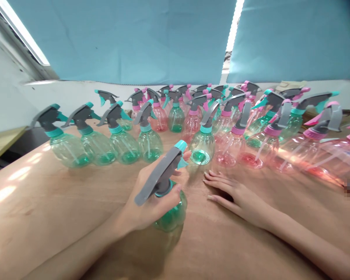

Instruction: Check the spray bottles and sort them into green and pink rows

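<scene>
My left hand (151, 194) is wrapped round the neck of a green spray bottle (170, 214) with a grey and teal trigger head. That bottle is at the middle front of the table, its nozzle pointing away from me. To the right, my right hand (236, 194) rests on the tabletop with its fingers stretched out, holding nothing. Just beyond the two hands stands another green spray bottle (202, 146). A pink spray bottle (230, 144) is beside it, beyond my right fingertips. Part of the held bottle's neck is hidden by my left fingers.
Green spray bottles (124, 146) stand in a row at the left. More pink spray bottles (264, 146) line the right, with several mixed ones behind. The wooden table (61, 206) meets a white wall with blue blinds (134, 42). A pale wooden surface (6, 144) is at far left.
</scene>
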Available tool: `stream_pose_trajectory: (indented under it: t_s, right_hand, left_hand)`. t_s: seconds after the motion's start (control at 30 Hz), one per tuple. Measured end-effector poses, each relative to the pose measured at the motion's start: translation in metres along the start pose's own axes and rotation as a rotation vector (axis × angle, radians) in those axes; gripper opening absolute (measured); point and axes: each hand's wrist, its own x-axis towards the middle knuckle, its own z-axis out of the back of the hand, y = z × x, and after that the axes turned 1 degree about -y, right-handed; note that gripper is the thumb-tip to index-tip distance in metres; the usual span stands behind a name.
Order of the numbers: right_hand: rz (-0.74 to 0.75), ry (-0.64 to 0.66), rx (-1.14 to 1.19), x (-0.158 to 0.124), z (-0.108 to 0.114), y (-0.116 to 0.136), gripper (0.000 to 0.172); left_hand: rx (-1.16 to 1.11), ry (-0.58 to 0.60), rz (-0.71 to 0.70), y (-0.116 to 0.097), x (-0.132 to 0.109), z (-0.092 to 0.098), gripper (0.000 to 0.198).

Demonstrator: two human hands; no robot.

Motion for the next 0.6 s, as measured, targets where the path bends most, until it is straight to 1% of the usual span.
stream_pose_trajectory:
  t_s: [0.1, 0.2, 0.3, 0.37, 0.6]
  right_hand:
    - [-0.005, 0.014, -0.006, -0.0001, 0.0005, 0.0003, 0.047]
    - [-0.008, 0.004, 0.002, -0.0006, 0.0001, -0.0005, 0.047]
    - [-0.002, -0.007, 0.007, -0.001, -0.0007, -0.0014, 0.046]
    - [0.004, -0.01, 0.006, -0.0011, -0.001, -0.0018, 0.046]
    - [-0.003, 0.012, -0.015, -0.0009, -0.0008, -0.0016, 0.047]
  left_hand:
    - [-0.11, 0.01, 0.008, -0.001, 0.0003, -0.0002, 0.044]
    - [-0.167, 0.008, -0.001, -0.0009, 0.0008, -0.0003, 0.047]
    - [-0.187, 0.033, 0.026, 0.0002, 0.0013, -0.0004, 0.053]
    - [-0.188, 0.03, 0.038, 0.0009, 0.0012, -0.0005, 0.054]
    - [-0.207, 0.02, 0.007, 0.0013, 0.0005, -0.0007, 0.047]
